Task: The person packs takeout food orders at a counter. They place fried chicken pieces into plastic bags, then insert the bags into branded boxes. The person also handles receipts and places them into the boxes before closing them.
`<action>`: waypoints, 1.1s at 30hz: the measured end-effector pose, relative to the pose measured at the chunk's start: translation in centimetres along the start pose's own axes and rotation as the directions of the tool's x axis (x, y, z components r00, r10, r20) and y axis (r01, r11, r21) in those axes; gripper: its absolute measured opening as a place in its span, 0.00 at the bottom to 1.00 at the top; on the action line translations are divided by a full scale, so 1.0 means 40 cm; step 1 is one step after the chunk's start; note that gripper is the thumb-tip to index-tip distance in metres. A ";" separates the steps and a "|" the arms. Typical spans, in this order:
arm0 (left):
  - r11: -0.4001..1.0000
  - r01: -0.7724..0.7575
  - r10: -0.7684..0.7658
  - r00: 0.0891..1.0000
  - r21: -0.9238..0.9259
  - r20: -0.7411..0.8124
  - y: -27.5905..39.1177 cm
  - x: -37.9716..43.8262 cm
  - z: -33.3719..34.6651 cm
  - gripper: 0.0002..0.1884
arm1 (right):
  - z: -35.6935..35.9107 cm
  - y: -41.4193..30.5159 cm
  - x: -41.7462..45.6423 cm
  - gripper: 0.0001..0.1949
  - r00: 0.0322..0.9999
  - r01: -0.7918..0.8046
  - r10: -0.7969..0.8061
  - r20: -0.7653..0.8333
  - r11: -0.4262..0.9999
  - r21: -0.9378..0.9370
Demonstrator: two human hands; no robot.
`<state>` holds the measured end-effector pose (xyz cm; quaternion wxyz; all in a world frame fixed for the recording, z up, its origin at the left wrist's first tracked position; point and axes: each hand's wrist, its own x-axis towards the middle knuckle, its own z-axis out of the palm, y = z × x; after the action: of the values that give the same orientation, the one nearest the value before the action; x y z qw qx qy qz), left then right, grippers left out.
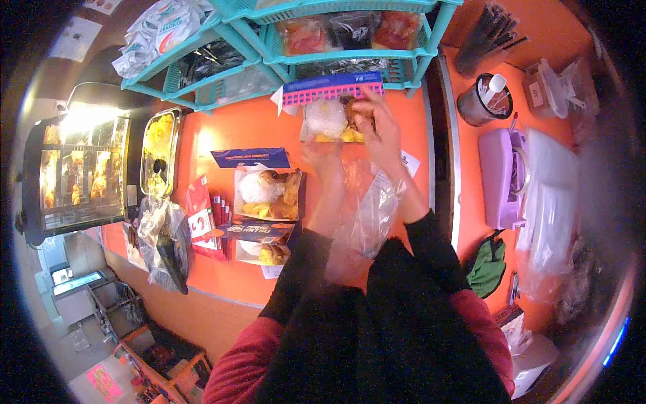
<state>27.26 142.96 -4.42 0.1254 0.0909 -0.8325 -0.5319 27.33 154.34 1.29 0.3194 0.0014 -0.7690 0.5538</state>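
Before me a paper meal box [305, 126] stands with its blue and pink lid [333, 91] raised. Inside are a mound of white rice [325, 117], yellow food and a browned piece partly covered by my fingers. My right hand [378, 129] is over the box's right side, fingers apart and nothing visible in its grasp. Blurred by motion, my left hand [325, 161] is just below the box's front edge; whether it grips anything cannot be told. Between my forearms lies a clear plastic bag [376, 217]. A second open meal box [267, 194] with rice and fried food sits to the left.
Another box [260, 251] is partly visible nearer me. Red packets [204, 222] and a metal tray of yellow food [160, 141] lie left, near a lit display warmer [83, 171]. A turquoise rack [348, 58] borders the back. A purple tape dispenser [497, 177] stands right.
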 end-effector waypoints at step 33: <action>0.876 -0.136 0.073 0.986 -0.463 -0.152 -0.007 0.290 -0.012 0.12 | -0.602 -0.319 -0.161 0.12 0.816 -0.454 0.025 -0.578 0.648 -0.612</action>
<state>16.37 139.13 -3.20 0.2264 0.0470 -0.6720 -0.7035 48.78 167.66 13.35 0.4089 -0.3813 -0.7995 0.2195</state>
